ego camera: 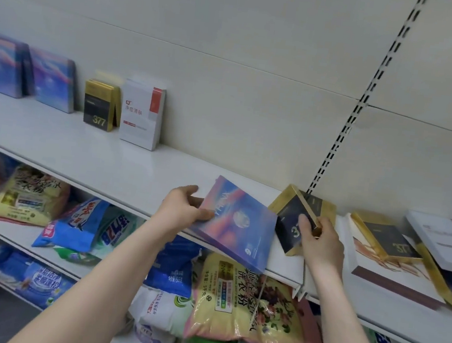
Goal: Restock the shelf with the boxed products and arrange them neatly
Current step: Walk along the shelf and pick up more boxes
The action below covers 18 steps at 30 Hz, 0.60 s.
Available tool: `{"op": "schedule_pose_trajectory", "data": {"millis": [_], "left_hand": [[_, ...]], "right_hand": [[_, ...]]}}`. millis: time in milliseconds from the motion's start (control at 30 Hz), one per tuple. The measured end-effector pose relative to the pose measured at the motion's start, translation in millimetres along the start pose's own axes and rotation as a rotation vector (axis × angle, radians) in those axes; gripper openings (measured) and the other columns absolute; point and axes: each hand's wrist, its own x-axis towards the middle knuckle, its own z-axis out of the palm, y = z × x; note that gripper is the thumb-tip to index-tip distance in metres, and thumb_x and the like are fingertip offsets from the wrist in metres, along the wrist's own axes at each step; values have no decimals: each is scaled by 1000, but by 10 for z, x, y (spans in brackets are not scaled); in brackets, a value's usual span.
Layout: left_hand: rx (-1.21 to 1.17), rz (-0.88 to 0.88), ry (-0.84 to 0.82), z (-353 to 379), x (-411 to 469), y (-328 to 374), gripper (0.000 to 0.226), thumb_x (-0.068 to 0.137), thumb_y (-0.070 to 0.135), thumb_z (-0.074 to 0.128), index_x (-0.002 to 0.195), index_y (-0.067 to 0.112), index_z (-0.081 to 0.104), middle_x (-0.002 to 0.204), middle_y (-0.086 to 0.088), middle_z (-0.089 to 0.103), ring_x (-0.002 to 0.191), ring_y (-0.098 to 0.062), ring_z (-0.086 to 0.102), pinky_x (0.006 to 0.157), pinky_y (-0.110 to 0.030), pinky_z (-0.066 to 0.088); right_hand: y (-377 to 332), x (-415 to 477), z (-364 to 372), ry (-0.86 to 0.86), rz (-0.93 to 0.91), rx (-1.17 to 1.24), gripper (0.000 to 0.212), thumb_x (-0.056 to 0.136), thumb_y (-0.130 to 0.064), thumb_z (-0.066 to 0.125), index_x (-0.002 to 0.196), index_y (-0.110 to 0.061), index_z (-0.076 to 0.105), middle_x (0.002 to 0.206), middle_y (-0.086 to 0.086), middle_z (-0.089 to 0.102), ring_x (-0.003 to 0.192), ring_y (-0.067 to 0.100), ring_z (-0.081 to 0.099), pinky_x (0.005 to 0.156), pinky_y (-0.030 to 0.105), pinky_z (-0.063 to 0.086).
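Picking-up step: the left hand (183, 209) has its grip curled round the blue-pink box (238, 224), tilted over the shelf's (123, 164) front edge, the right hand (321, 243) pinches the black-gold box (292, 222) on the shelf, and next both 2 probably need standing upright at the shelf's back.

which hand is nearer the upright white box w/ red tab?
Left. The left hand, holding the blue-pink box, sits below and right of the white box; the right hand, gripping a gold-black box, is farther right again.

On shelf (106, 162): upright boxes (142, 114) back-L, flat boxes (389, 242) R; bags (245, 302) below.
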Motion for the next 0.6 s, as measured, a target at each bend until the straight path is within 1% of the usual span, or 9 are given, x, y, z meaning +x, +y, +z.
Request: {"op": "schedule_pose_trajectory", "data": {"millis": [67,133,200,300,333,400,500,533,600], "left_hand": [[-18,9,-40,13,-32,65,54,83,3,71,133,5,52,108,-7,69,89,-23,70,75,-35,59],[4,50,-62,59,-78,121,37,89,7,62,126,12,58,114,-6,67,94,-23,69,69,-31,57],[6,76,-72,69,-104,151,36,91,10,60,126,18,57,115,-5,65,93,-22,69,66,-29,55],[13,62,-131,-16,-158,172,52,82,7,70,129,19,53,113,-6,66,91,-23,70,68,-31,57],[15,40,-156,-62,-176,163,54,79,5,73,128,17,54,111,-7,68,91,-25,71,72,-34,59],[-32,-15,-166,-165,-223,110,48,76,4,75,121,11,58,105,-11,72,89,-27,71,78,-38,59],[-277,-82,-42,-359,-300,-37,47,70,13,80,113,2,64,95,-15,74,80,-28,69,82,-39,53],[-357,-85,18,-442,-325,-96,45,70,14,80,111,1,65,92,-15,74,77,-26,69,79,-38,53],[-502,-63,136,-621,-398,-197,33,78,9,74,108,-2,66,86,-13,74,66,-19,69,63,-27,58]], "right_hand": [[-26,59,-40,-12,3,-40,22,96,-38,54,94,-18,48,78,-1,55,76,25,52,67,35,38],[-42,131,-77,-57,13,-84,20,93,-33,60,106,-23,48,89,-3,55,83,23,52,75,32,38],[-62,192,-99,-103,20,-127,30,92,-32,61,117,-21,49,99,-1,53,90,22,51,80,32,38],[-82,210,-105,-87,53,-92,40,92,-28,62,125,-11,45,100,4,53,88,24,49,78,33,37],[-62,205,-90,-70,71,-42,42,92,-25,62,127,-10,43,102,5,54,88,25,50,78,33,37],[-19,159,-30,-59,82,101,46,91,-21,64,130,-14,41,111,4,60,94,26,57,83,36,44],[-33,0,113,-116,98,353,49,85,-16,64,129,-25,45,117,-2,64,103,25,64,91,52,53],[-73,-56,190,-136,129,462,48,86,-15,61,130,-26,46,120,-2,64,104,26,65,89,53,55],[-215,-228,359,-159,140,624,32,97,-17,52,128,-21,45,123,1,59,104,26,62,83,47,55]]}}
